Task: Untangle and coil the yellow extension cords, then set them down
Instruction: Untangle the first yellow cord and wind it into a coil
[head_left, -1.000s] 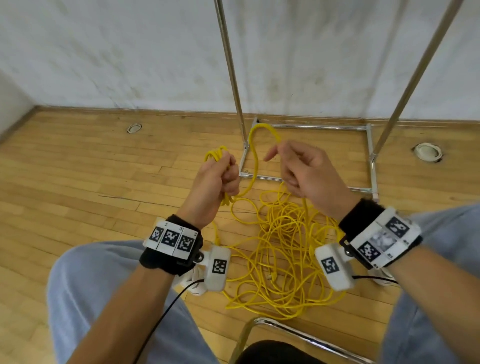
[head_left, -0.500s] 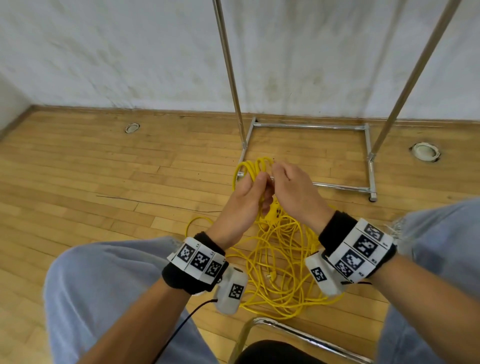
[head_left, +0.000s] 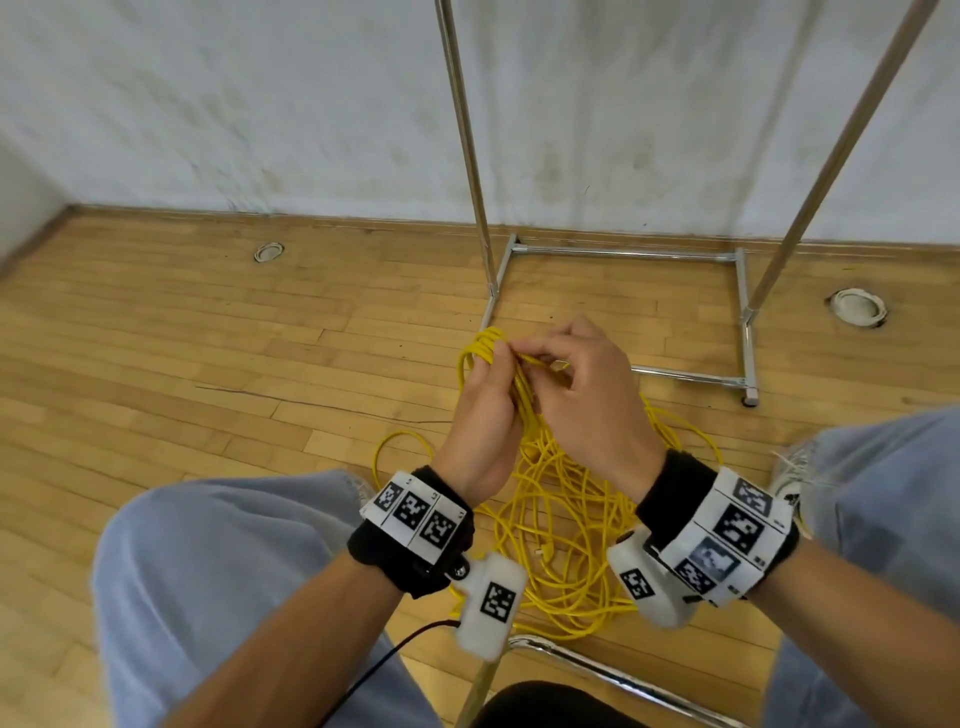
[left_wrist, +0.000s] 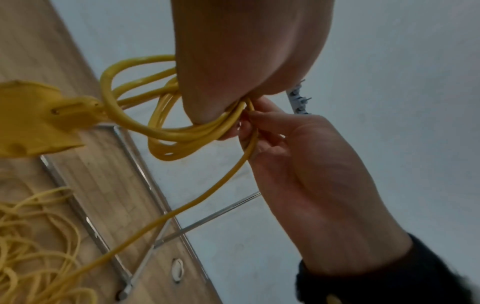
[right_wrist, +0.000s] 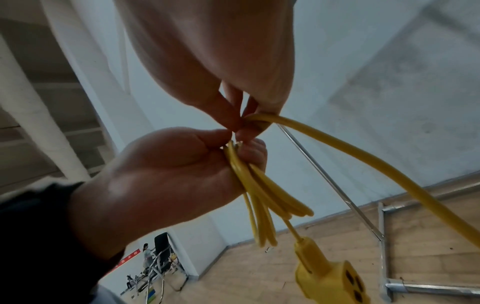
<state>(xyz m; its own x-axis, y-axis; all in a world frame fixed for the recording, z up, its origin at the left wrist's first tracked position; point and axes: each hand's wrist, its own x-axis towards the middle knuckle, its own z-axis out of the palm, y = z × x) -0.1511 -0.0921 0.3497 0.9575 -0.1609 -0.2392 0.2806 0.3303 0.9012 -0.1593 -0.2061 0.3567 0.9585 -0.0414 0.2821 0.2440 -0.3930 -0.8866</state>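
My left hand (head_left: 485, 410) grips a small coil of yellow extension cord (head_left: 480, 345) in front of my knees. Those loops (right_wrist: 259, 195) hang from its fist, and the cord's yellow socket end (right_wrist: 330, 279) dangles below them. My right hand (head_left: 584, 389) is pressed up against the left and pinches one strand (left_wrist: 207, 191) at the top of the coil. That strand runs down to the tangled pile of yellow cord (head_left: 561, 525) on the wooden floor between my feet.
A chrome clothes-rack base (head_left: 623, 253) with two upright poles stands on the floor just beyond the pile, by the white wall. Round floor fittings (head_left: 857, 307) (head_left: 268, 252) lie left and right. A chair's chrome frame (head_left: 597, 670) is under me.
My hands were apart, the right lifting a loop of cord. They have since come together and dropped lower, and the right hand has brought that loop onto the coil in the left.
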